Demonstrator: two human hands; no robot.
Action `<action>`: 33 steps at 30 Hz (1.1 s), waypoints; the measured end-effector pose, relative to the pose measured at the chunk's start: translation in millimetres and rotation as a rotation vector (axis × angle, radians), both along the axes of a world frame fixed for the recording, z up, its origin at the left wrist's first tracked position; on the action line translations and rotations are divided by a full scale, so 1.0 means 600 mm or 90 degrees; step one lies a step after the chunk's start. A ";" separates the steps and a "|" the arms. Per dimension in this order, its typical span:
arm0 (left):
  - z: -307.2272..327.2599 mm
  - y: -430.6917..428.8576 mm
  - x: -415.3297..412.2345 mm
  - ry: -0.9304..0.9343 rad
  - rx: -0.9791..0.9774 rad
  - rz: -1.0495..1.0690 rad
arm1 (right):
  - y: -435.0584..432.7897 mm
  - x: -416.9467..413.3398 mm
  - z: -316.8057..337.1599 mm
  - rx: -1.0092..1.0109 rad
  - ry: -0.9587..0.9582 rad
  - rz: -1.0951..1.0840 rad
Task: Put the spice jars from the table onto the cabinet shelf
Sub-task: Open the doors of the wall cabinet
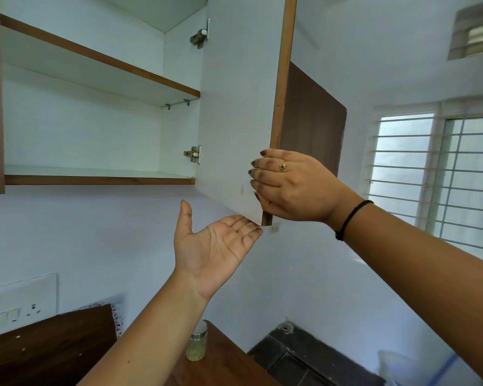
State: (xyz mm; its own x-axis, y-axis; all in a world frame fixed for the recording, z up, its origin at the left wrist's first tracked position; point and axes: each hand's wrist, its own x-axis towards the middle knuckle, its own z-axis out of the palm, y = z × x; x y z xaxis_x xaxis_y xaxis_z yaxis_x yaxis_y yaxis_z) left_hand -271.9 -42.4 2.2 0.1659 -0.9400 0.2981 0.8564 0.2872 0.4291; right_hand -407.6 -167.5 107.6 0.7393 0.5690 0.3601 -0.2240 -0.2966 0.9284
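gripping the open cabinet door (234,107) edge, the right hand (296,188) steadies it while the left hand (215,246) hovers open-palmed, fingers empty; the spice jar (197,344) waits below on the bench (229,366), and the door swinging shut could block the bare shelf (95,174).

The right hand (293,185) grips the edge of the white, brown-edged cabinet door (237,107). The left hand (212,246) is flat, palm up, below it.

Lower centre of your frame, a brown wooden table (229,363) with one clear spice jar (197,344) standing upright near its far edge, upper left, your open cabinet's lower shelf (95,174) and upper shelf (101,65), white with brown edges.
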 end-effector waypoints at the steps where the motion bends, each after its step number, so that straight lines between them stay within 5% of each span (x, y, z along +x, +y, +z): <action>1: 0.001 -0.003 -0.003 -0.004 0.000 -0.001 | -0.002 -0.004 0.000 -0.002 0.003 -0.012; 33: 0.003 -0.207 -0.073 0.010 -0.009 -0.159 | -0.170 -0.140 -0.031 0.105 0.019 -0.279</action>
